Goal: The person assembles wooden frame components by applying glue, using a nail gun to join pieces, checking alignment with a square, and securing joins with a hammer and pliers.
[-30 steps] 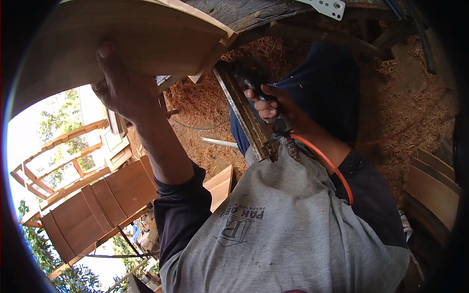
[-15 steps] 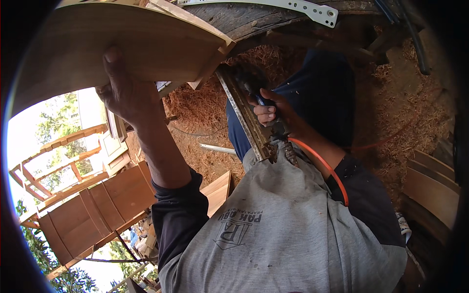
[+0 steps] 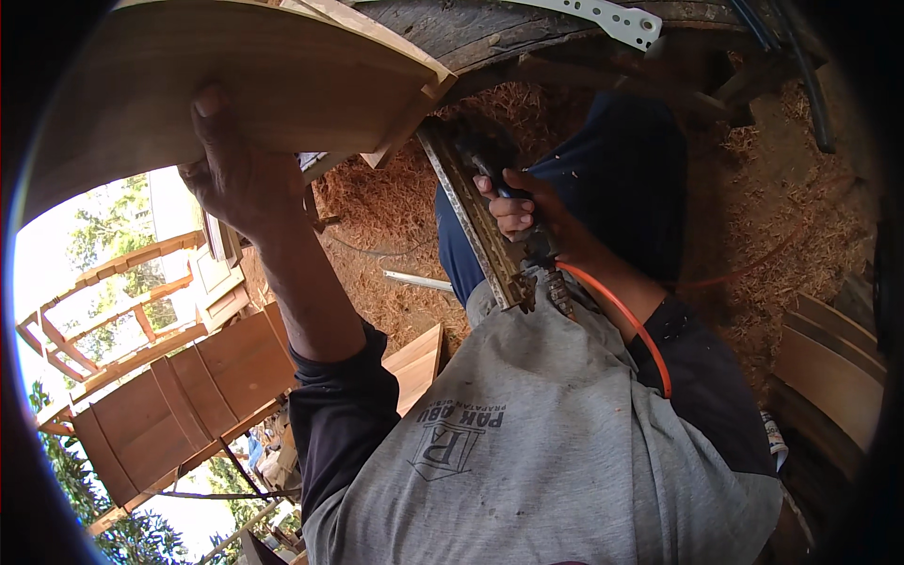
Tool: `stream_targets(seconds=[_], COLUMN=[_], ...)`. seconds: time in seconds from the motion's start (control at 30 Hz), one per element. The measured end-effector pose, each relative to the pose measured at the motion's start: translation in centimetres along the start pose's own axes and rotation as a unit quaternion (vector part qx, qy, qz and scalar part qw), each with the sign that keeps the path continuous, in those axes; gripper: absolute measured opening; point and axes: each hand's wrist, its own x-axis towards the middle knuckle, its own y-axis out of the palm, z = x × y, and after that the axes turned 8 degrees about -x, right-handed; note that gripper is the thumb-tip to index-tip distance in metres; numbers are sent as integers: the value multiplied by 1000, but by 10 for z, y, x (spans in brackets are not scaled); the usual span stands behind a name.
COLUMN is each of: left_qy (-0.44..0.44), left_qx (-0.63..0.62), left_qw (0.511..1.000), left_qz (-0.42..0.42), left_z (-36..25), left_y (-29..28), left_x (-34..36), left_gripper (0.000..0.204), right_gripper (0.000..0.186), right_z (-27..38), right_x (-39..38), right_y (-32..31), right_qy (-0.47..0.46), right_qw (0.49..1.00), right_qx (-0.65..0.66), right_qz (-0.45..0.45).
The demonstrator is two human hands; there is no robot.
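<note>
My left hand [image 3: 235,179] grips a curved wooden board [image 3: 292,71] at upper left, its thumb against the panel's shaded face. Along the board's right end runs a narrow wooden strip [image 3: 414,113]. My right hand [image 3: 523,202] is wrapped round the handle of a nail gun [image 3: 476,217] with a long metal magazine and an orange air hose [image 3: 626,311]. The gun's nose is in shadow by the board's right lower corner; whether it touches cannot be told.
A weathered wooden work surface [image 3: 490,33] with a white perforated strip [image 3: 621,24] spans the top. Wood shavings [image 3: 358,198] cover the ground. A metal strip [image 3: 414,281] lies there. Curved boards [image 3: 824,367] stand at right; wooden frames and a panel [image 3: 169,405] are at left.
The board and the scene around it have shifted slightly in the view. Both hands keep their grips, with almost no movement relative to each other.
</note>
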Motion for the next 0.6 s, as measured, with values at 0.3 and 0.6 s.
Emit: stream_targets(seconds=[0.3,0.6], left_qy=[-31,-40], left_qx=[-80,-85], left_qw=[996,995], left_qz=[38,30], left_z=[7,1], left_y=[-7,6], left_x=[0,3], left_gripper=[39,34], right_gripper=[52,47], right_z=[7,36], right_x=[-6,-40], right_y=[1,3], right_qy=[43,18], right_qw=[996,992], right_qx=[-72,-118], right_qz=[33,-39])
